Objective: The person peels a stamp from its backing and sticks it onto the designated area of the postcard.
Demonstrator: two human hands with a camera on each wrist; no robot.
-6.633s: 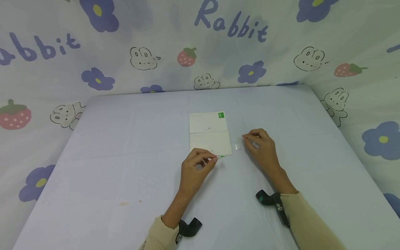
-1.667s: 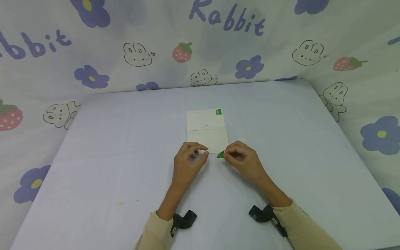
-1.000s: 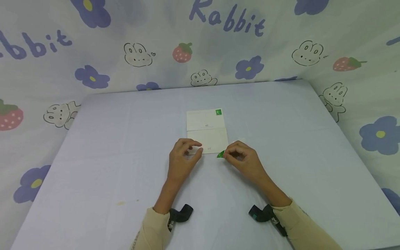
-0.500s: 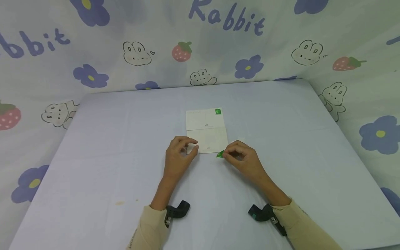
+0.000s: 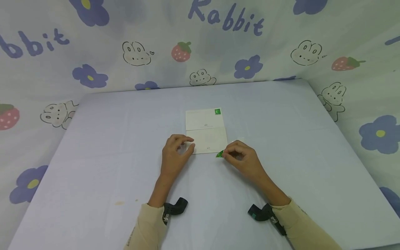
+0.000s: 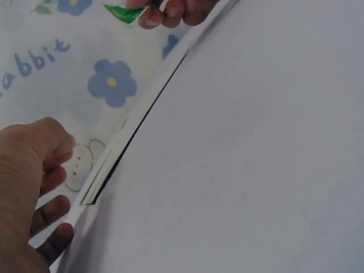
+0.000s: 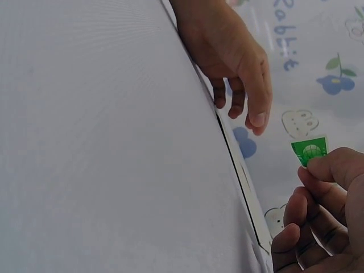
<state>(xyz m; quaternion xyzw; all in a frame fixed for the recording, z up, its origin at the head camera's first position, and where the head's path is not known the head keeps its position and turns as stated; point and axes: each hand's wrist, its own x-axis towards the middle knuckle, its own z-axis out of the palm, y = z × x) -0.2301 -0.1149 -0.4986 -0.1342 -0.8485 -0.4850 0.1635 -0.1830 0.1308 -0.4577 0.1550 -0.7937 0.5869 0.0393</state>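
Observation:
Two white envelope-like papers lie one below the other in the head view. The far paper [image 5: 200, 119] bears a green stamp [image 5: 217, 111] at its upper right corner. Over the left part of the near paper [image 5: 208, 139] hovers my left hand [image 5: 175, 152], thumb and fingers apart, nothing between them; whether it touches the paper I cannot tell. My right hand [image 5: 243, 158] pinches a small green stamp [image 7: 310, 149] by its edge, just off the near paper's lower right corner. The right wrist view shows a white globe-like pattern on that stamp, slightly bent.
A faint clear scrap [image 5: 242, 139] lies beyond my right hand. The white table cover [image 5: 109, 146] carries pale brown stains [image 5: 119, 203] at the left front. A printed rabbit-and-flower cloth [image 5: 168, 27] hangs behind and at both sides. Black cameras [image 5: 176, 206] sit on both wrists.
Seconds ago my left hand held the green stamp; now the right pinches it. Over the last second my left hand has slid leftward across the near paper while the right stays still.

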